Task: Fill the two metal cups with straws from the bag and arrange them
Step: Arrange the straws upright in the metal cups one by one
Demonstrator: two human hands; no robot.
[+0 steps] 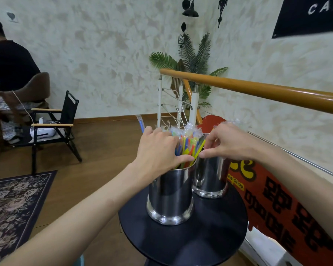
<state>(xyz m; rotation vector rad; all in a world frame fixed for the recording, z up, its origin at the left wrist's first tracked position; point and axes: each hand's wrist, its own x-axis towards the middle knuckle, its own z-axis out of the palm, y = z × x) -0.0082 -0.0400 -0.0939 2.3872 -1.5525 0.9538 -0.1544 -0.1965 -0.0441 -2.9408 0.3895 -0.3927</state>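
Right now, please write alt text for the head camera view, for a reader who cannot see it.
Two hands, left hand and right hand, arrange wrapped colourful straws in the nearer metal cup; a second metal cup stands just behind on the round black table.

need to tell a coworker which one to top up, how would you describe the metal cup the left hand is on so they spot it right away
Find the small round black table beside the orange-railed staircase. Two shiny metal cups stand on it, side by side. The one meant is the nearer cup, under the left hand: it is crammed with bright, plastic-wrapped straws, and it sits closer to the person than the far cup.
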